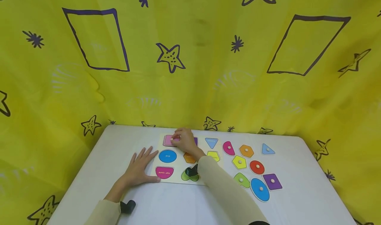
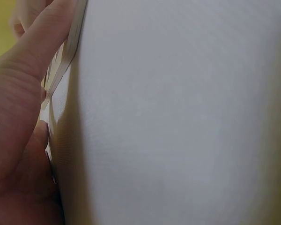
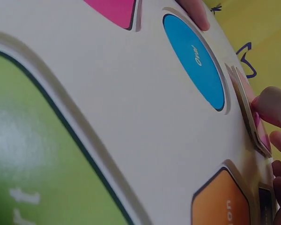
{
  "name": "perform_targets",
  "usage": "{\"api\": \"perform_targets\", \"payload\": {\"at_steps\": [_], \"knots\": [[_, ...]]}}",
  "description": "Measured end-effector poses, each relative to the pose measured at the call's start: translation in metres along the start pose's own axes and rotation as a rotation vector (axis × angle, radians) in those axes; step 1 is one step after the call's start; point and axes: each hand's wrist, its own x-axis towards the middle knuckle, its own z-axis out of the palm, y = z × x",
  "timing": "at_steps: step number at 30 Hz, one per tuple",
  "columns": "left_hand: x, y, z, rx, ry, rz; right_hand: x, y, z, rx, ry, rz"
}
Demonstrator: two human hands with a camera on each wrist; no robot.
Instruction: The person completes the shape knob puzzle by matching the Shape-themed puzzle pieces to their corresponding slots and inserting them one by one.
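While the right hand (image 1: pixel 187 142) pinches a pink piece (image 1: pixel 167 140) between thumb and fingers, the left hand (image 1: pixel 135 170) lies flat with its fingers spread, gripping nothing, its thumb and a fingertip touching the left side of the puzzle board (image 1: pixel 178 167). The pink piece is at the far left corner of the board, just beyond the blue oval recess (image 1: pixel 167 156); the right wrist view shows its edge standing above the board's surface, and whether any part of it is seated I cannot tell. Nearer the person are the magenta half-round recess (image 1: pixel 164 172) and the green heart recess (image 1: pixel 190 178), the latter partly covered by the right wrist's black camera. To the right of the board, loose knobbed pieces lie on the white table (image 1: pixel 166 205): a magenta half round (image 1: pixel 227 149), an orange hexagon (image 1: pixel 246 154), a yellow pentagon (image 1: pixel 239 165), a blue triangle (image 1: pixel 266 151), a red round piece (image 1: pixel 257 170), a green heart (image 1: pixel 243 182), a blue oval (image 1: pixel 260 193) and a purple square (image 1: pixel 272 185). Behind the table hangs a yellow curtain (image 1: pixel 190 86) with starfish drawings.
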Motion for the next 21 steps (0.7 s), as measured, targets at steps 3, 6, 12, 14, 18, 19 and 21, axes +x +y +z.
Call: {"api": "perform_targets", "payload": {"at_steps": [3,6,12,14,18,19,21], "knots": [[0.000,0.000,0.000,-0.007,0.004,0.008,0.000,-0.001,0.002,-0.033,-0.011,0.014],[-0.001,0.000,0.001,-0.015,0.018,0.020,-0.001,-0.003,0.004,-0.047,-0.014,0.023],[-0.001,0.000,0.002,-0.014,0.017,0.025,0.000,-0.004,0.007,-0.071,-0.009,0.032],[-0.001,0.001,0.000,-0.012,0.009,0.014,0.000,-0.003,0.008,-0.080,-0.003,0.031],[-0.001,0.003,-0.003,-0.003,0.003,0.008,0.000,-0.002,0.009,-0.080,0.004,0.017],[-0.001,0.003,-0.003,-0.004,0.000,0.008,0.000,-0.002,0.010,-0.079,0.002,0.016],[-0.002,0.003,-0.003,-0.006,-0.004,0.008,-0.001,-0.001,0.011,-0.077,0.000,0.014]]}}
